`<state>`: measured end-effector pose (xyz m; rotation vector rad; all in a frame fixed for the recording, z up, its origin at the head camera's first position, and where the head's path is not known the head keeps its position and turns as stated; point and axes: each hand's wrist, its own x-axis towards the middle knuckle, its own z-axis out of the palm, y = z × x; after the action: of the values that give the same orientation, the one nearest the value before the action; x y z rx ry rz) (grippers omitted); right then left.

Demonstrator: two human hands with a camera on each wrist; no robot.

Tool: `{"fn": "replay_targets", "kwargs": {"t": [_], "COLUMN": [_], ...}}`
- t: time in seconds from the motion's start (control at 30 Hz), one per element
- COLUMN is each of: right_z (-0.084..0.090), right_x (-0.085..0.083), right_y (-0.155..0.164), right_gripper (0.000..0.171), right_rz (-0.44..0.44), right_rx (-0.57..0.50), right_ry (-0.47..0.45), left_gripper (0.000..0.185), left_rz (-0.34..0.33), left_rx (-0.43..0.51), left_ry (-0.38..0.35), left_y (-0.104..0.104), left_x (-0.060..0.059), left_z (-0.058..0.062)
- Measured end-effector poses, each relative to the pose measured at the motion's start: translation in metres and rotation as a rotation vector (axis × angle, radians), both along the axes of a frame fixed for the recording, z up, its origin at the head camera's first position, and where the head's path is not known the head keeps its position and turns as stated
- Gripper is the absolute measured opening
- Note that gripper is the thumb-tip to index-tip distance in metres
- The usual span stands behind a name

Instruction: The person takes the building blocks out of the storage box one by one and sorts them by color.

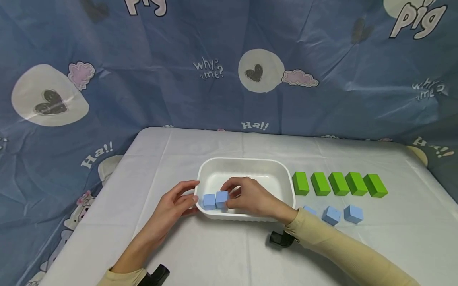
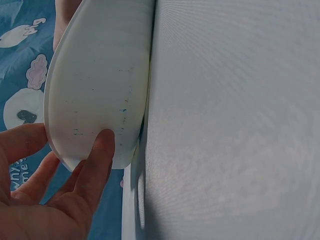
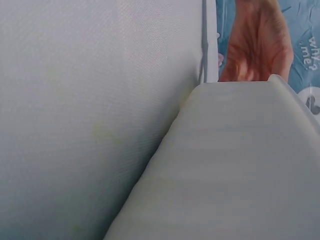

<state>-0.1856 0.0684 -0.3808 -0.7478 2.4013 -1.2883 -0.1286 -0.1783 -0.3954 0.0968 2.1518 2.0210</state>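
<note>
My right hand (image 1: 252,196) pinches a blue cube (image 1: 222,199) between thumb and fingers, inside a white tray (image 1: 266,172). Right beside that cube, a second blue cube (image 1: 209,202) sits in the tray's front left corner. At the tray's left end is my left hand (image 1: 174,203), its fingers spread and slightly bent against the outside. The left wrist view shows one fingertip (image 2: 105,137) on the tray's outer wall (image 2: 95,65). From the right wrist, the outer long wall (image 3: 225,165) fills much of the view and hides the held cube.
Several green blocks (image 1: 338,183) stand in a row right of the tray. In front of them lie three blue cubes (image 1: 353,214), one partly covered by the right sleeve (image 1: 322,234). A white cloth (image 1: 214,254) covers the table, with a blue printed curtain (image 1: 200,103) behind.
</note>
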Motion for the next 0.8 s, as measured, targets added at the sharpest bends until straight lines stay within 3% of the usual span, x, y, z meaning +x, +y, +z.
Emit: {"fn": "replay_targets", "kwargs": {"t": [0.27, 0.67, 0.8], "right_z": [-0.0011, 0.0004, 0.0011], "right_x": [0.0004, 0.0037, 0.0039], "right_y": [0.0003, 0.0025, 0.0046], "right_gripper": [0.028, 0.042, 0.041], "right_rz": [-0.004, 0.049, 0.055], "right_rx": [-0.078, -0.048, -0.089], "right_ry": [0.006, 0.078, 0.098], "left_gripper": [0.047, 0.046, 0.046], "left_rz": [0.002, 0.001, -0.003], "left_rx": [-0.003, 0.011, 0.015], "left_ry": [0.002, 0.003, 0.001], "left_y": [0.0005, 0.0002, 0.0002], "left_x": [-0.0003, 0.0004, 0.0007], "left_z": [0.0004, 0.0026, 0.0018]}}
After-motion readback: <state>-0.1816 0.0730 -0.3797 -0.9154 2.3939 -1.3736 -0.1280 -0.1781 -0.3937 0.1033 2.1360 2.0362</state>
